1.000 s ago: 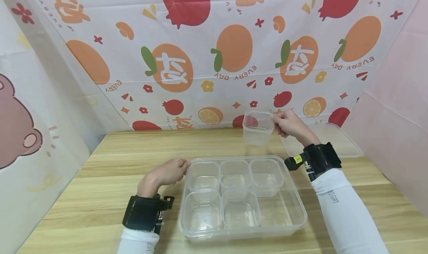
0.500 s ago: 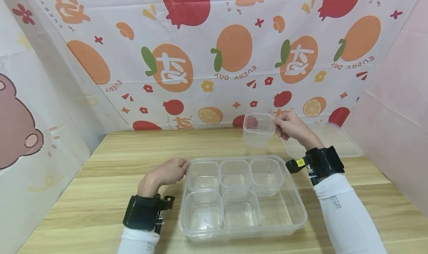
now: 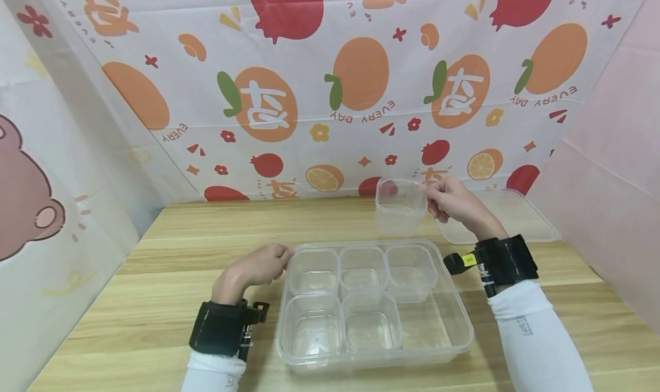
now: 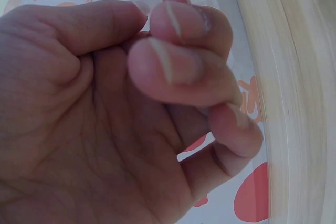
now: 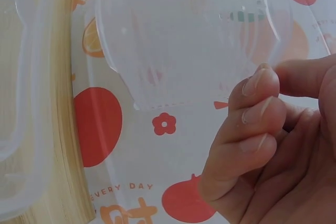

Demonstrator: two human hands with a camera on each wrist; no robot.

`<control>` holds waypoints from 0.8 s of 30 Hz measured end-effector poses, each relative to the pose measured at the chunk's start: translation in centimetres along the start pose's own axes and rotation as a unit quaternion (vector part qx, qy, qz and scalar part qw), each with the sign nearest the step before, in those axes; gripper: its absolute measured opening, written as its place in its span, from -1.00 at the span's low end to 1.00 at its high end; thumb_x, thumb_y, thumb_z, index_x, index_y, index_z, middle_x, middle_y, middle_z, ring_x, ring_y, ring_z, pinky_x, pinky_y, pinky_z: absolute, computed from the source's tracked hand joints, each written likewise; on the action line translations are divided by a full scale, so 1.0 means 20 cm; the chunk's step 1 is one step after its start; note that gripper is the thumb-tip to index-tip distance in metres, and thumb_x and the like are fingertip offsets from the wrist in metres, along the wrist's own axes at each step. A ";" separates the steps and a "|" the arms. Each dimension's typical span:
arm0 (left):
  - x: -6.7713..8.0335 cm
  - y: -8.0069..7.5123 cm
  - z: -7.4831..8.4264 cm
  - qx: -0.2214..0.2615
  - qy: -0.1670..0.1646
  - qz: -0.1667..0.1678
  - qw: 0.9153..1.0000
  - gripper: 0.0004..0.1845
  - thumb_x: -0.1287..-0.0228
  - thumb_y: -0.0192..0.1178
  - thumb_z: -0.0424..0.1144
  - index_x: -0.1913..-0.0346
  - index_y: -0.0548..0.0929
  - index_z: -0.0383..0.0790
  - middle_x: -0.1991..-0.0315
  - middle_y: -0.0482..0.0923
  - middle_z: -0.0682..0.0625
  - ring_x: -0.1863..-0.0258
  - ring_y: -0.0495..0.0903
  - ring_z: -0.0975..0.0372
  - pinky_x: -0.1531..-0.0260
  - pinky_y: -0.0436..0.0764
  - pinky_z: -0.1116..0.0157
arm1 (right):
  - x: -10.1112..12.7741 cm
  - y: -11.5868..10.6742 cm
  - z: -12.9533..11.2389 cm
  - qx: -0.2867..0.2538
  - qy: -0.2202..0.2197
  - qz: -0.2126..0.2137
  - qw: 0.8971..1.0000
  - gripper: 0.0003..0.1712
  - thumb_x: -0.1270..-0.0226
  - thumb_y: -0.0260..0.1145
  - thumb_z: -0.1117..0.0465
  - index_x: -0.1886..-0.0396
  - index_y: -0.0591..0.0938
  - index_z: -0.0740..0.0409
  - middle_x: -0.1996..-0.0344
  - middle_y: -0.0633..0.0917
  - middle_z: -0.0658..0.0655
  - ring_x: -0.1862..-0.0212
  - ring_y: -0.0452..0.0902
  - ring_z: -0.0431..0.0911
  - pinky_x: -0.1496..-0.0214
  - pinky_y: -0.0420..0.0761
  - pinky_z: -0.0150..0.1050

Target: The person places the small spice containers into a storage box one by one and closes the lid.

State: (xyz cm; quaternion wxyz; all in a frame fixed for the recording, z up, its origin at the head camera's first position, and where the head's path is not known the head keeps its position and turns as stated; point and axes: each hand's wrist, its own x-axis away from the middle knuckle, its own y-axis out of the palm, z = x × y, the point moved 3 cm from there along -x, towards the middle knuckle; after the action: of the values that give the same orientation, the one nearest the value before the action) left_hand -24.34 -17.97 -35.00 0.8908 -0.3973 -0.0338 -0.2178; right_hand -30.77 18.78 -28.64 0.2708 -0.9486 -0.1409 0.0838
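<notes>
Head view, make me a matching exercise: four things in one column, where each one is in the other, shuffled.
1. small clear cup
2. big clear tray
3. flat clear lid
4. left hand

A. at the tray's far left corner
B. on the table, far right
C. held in the air by the right hand
D. on the table, with five cups inside

Pairs: 1-C, 2-D, 3-B, 4-A

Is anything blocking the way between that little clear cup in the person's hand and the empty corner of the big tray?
Nothing visible does. The right hand holds the small clear cup above the table, beyond the big tray. Its near right corner lies open, beside five seated cups.
</notes>
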 end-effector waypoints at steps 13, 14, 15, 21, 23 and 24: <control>0.01 0.01 0.00 0.001 -0.007 0.000 1.000 -0.66 -0.66 -0.20 -0.25 0.12 0.59 -0.32 0.62 0.30 0.02 0.63 0.26 0.20 0.49 0.31 0.24 | 0.08 0.02 0.00 -0.010 -0.019 -0.013 1.000 -0.53 -0.61 0.11 0.24 0.59 0.50 0.36 0.72 0.47 0.13 0.71 0.30 -0.11 0.60 0.40 -0.33; 0.01 0.01 0.00 0.001 -0.007 0.000 1.000 -0.66 -0.66 -0.20 -0.25 0.11 0.59 -0.33 0.62 0.30 0.02 0.63 0.26 0.20 0.49 0.31 0.24 | 0.09 0.02 0.00 -0.013 -0.020 -0.015 1.000 -0.53 -0.61 0.11 0.24 0.58 0.49 0.36 0.72 0.47 0.14 0.71 0.30 -0.11 0.59 0.40 -0.32; 0.01 0.01 0.00 0.001 -0.007 0.001 1.000 -0.66 -0.66 -0.20 -0.25 0.10 0.59 -0.33 0.62 0.30 0.02 0.63 0.26 0.20 0.49 0.31 0.24 | 0.09 0.02 0.00 -0.013 -0.022 -0.016 1.000 -0.53 -0.61 0.11 0.25 0.58 0.50 0.37 0.72 0.47 0.14 0.71 0.30 -0.11 0.59 0.41 -0.32; 0.01 0.01 0.00 0.000 0.000 0.004 1.000 -0.66 -0.66 -0.21 -0.26 0.09 0.59 -0.35 0.64 0.29 0.02 0.65 0.24 0.21 0.51 0.30 0.24 | 0.12 0.03 0.01 -0.017 -0.015 -0.019 1.000 -0.52 -0.61 0.10 0.26 0.61 0.49 0.32 0.73 0.46 0.12 0.71 0.31 -0.13 0.59 0.41 -0.32; 0.01 0.01 0.00 0.000 0.001 0.004 1.000 -0.66 -0.66 -0.20 -0.26 0.10 0.59 -0.35 0.64 0.29 0.02 0.65 0.24 0.21 0.51 0.30 0.24 | 0.13 0.03 0.01 -0.019 -0.018 -0.020 0.999 -0.52 -0.61 0.10 0.27 0.62 0.49 0.33 0.73 0.46 0.11 0.71 0.31 -0.13 0.59 0.41 -0.32; 0.01 0.01 0.00 -0.001 0.001 0.004 1.000 -0.66 -0.66 -0.20 -0.26 0.11 0.59 -0.35 0.64 0.29 0.02 0.65 0.25 0.21 0.51 0.30 0.24 | 0.13 0.03 0.01 -0.020 -0.020 -0.020 0.999 -0.52 -0.61 0.10 0.27 0.62 0.49 0.34 0.73 0.46 0.12 0.71 0.32 -0.13 0.59 0.41 -0.33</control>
State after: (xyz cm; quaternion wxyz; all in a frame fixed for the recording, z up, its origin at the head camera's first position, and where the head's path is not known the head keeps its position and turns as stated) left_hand -24.09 -17.90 -35.00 0.8913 -0.3982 -0.0313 -0.2146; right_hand -28.13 19.16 -29.35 0.2503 -0.9491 -0.1665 0.0945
